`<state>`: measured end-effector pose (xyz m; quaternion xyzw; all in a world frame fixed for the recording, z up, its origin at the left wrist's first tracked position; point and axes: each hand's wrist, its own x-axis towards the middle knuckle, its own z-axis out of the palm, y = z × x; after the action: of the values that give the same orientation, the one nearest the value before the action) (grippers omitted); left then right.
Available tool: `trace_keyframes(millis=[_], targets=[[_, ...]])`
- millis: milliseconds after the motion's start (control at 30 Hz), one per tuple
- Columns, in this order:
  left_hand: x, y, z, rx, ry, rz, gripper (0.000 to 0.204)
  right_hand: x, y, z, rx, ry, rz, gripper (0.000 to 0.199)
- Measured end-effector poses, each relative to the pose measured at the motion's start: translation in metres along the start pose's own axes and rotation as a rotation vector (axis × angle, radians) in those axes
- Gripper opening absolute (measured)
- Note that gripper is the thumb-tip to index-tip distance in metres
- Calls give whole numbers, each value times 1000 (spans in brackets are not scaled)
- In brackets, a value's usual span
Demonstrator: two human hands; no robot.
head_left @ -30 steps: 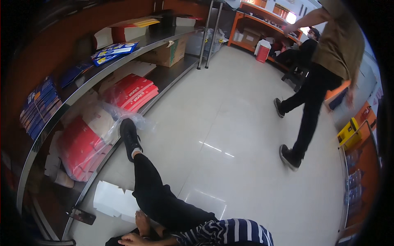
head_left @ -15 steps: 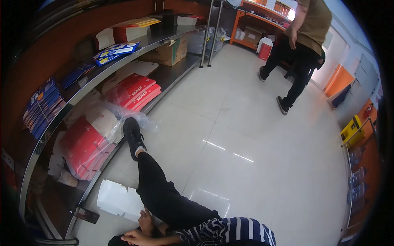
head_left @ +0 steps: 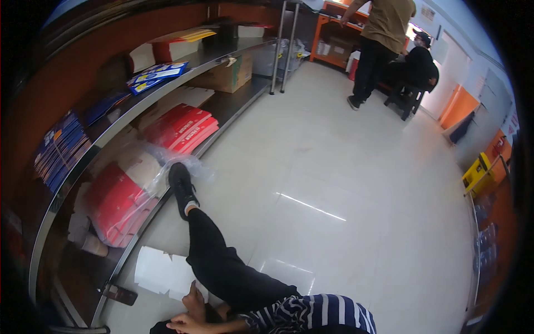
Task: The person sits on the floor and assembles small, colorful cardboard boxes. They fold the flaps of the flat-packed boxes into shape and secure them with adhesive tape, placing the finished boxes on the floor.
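Beside the bare upper hand (head_left: 193, 302), the black-trousered leg (head_left: 219, 256) is hiding part of a flat white cardboard sheet (head_left: 159, 271). The bare lower hand (head_left: 183, 324) is showing too small to tell its grip. Right of both, the bottom edge is cutting off the navy-and-white striped shirt (head_left: 328, 314); far beyond them, the top edge is cropping a standing brown-shirted person (head_left: 387, 28).

Pale glossy tiled floor (head_left: 361, 250) fills the middle (a light streak (head_left: 311, 206) reflects there); metal shelving (head_left: 239, 46) curves past ten o'clock, a dark stool (head_left: 409, 94) stands at two.
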<state>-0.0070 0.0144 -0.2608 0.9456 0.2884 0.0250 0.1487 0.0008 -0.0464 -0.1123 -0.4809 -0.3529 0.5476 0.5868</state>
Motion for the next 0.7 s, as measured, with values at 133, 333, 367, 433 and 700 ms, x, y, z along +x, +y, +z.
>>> trace_keyframes(millis=[133,333,367,433,700], targets=[[2,0,-8,-23,5,24,39,-10,-25,-9,-14,14,-40,41],[5,-5,-46,-196,99,40,34,-15,-48,-12,-6,-89,-55,36],[8,-1,-61,-261,142,55,33,-17,-61,-16,8,-124,-58,34],[4,9,-99,-387,250,86,32,-28,-110,-26,-196,-220,-275,25],[-6,24,-236,-85,899,193,18,45,-216,-75,-1633,-119,-973,32]])
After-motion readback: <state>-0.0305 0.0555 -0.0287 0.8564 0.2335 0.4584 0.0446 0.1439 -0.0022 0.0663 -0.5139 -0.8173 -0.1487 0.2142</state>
